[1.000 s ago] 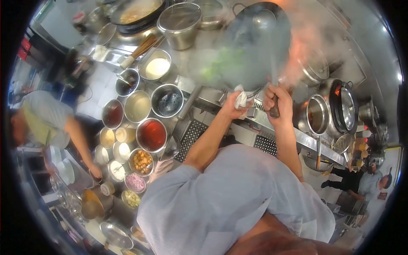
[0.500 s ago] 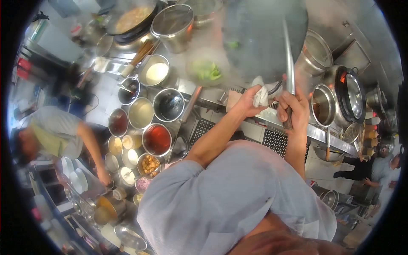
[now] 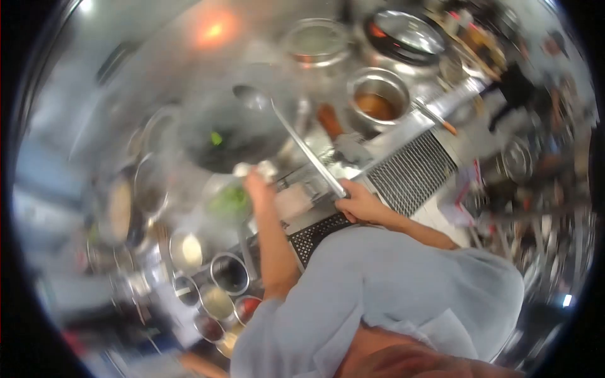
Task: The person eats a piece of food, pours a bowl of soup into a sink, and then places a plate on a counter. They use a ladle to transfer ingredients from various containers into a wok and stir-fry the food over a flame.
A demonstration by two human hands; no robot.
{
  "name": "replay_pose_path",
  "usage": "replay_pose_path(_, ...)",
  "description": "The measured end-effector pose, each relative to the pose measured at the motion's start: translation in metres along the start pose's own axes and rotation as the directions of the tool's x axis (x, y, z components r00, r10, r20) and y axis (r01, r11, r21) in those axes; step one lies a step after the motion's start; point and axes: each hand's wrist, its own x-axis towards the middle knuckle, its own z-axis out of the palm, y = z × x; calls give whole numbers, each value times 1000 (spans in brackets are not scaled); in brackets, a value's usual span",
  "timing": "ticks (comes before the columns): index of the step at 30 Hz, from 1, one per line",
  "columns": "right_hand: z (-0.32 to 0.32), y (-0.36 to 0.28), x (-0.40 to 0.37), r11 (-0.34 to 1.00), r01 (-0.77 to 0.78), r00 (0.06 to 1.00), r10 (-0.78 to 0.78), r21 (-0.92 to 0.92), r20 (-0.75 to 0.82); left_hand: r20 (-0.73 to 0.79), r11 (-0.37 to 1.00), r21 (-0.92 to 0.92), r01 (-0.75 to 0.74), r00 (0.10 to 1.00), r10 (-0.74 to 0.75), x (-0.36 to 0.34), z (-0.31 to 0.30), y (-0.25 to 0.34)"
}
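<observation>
The picture is blurred by head motion. My left hand [image 3: 257, 183] grips the handle of a dark wok [image 3: 230, 135] through a white cloth [image 3: 261, 169]. Green vegetable pieces [image 3: 230, 200] show at the wok's near edge, with steam around them. My right hand [image 3: 356, 201] is shut on the handle of a long metal ladle [image 3: 296, 135]. The ladle's bowl hangs over the far rim of the wok.
Several round steel bowls of sauces and seasonings [image 3: 217, 290] stand at the lower left. Steel pots [image 3: 377, 94] and a covered pot [image 3: 403, 34] stand beyond the ladle. A perforated drain grate [image 3: 409, 170] lies to the right. A flame glows orange [image 3: 214, 28] at the top.
The view has swung sharply to the right, so the wok and bowls sit further left. My right hand has come down and tilted the ladle to the left. My left hand keeps the wok handle.
</observation>
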Motion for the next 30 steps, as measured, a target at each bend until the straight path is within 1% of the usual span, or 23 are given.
replay_pose_path(1, -10, 2, -8, 998, 66, 998, -66, 6, -24, -90, 995, 102, -3, 996, 12, 7, 10, 12)
replay_pose_path(2, -25, -4, -22, 995, 79, 984, -88, -65, -152, -98, 992, 124, -20, 995, 32, 27, 4, 16)
replay_pose_path(3, -40, -24, -45, 991, 13, 967, -47, -136, -249, 84, 990, 139, 21, 996, -33, 52, -11, 24)
replay_pose_path(4, -58, -38, -66, 964, -81, 939, -11, -253, -344, -66, 989, 144, 31, 998, -22, 32, 21, 36)
replay_pose_path(7, -101, -81, -114, 872, -290, 842, 37, -394, -538, -76, 965, 262, 6, 997, 14, 41, 29, 30)
replay_pose_path(8, -116, -96, -118, 858, -280, 860, 25, -431, -509, 254, 683, 634, -362, 932, 259, 55, 7, 21)
replay_pose_path(9, -139, -94, -113, 856, -284, 868, 38, -432, -495, 622, 186, 709, -680, 728, 289, 67, -13, 14)
replay_pose_path(10, -144, -113, -105, 815, -371, 854, 109, -446, -509, 630, 185, 705, -684, 725, 279, 72, -31, 12)
replay_pose_path(12, -170, -107, -74, 765, -418, 851, 141, -490, -506, 591, 386, 686, -617, 782, 199, 68, -68, 9)
replay_pose_path(13, -191, -94, -53, 826, -397, 869, 197, -400, -454, 360, 730, 597, -332, 925, 126, 30, -61, 24)
replay_pose_path(14, -211, -77, -34, 875, -377, 886, 247, -303, -392, 144, 935, 353, -9, 989, -45, -21, -47, 45)
replay_pose_path(15, -222, -75, -30, 873, -378, 890, 251, -309, -381, 82, 864, 498, -71, 996, 34, -46, -57, 53)
replay_pose_path(16, -234, -75, -25, 923, -343, 904, 375, 176, -204, 29, 769, 629, -115, 992, 124, -66, -73, 61)
replay_pose_path(17, -243, -76, -21, 717, -326, 914, 406, 616, 11, 18, 613, 780, -123, 985, 174, -84, -89, 70)
replay_pose_path(18, -242, -74, -24, 719, -350, 907, 421, 600, 26, 10, 431, 896, -105, 976, 218, -102, -106, 74)
replay_pose_path(19, -231, -71, -36, 770, -274, 923, 379, 577, -68, -21, 443, 892, -83, 974, 224, -119, -124, 75)
replay_pose_path(21, -205, -71, -55, 855, -163, 925, 306, 493, -224, 0, -120, 992, 23, 982, 190, -147, -151, 75)
replay_pose_path(24, -177, -79, -80, 931, -60, 885, 216, 359, -412, 5, -12, 1000, -4, 993, 117, -165, -168, 60)
replay_pose_path(25, -177, -79, -88, 937, -45, 883, 199, 345, -425, -38, 31, 999, 34, 990, 137, -178, -137, 62)
replay_pose_path(27, -172, -82, -96, 947, -11, 882, 160, 320, -442, -178, 174, 972, 160, 980, 93, -161, -172, 42)
replay_pose_path(28, -169, -86, -98, 951, 18, 878, 132, 307, -461, -186, 379, 910, 170, 983, 5, -164, -154, 45)
replay_pose_path(29, -168, -89, -97, 951, 40, 895, 103, 308, -434, -198, 742, 623, 247, 968, -155, -163, -155, 37)
replay_pose_path(30, -166, -88, -91, 950, 45, 910, 89, 308, -406, -202, 858, 432, 278, 957, -209, -146, -184, 17)
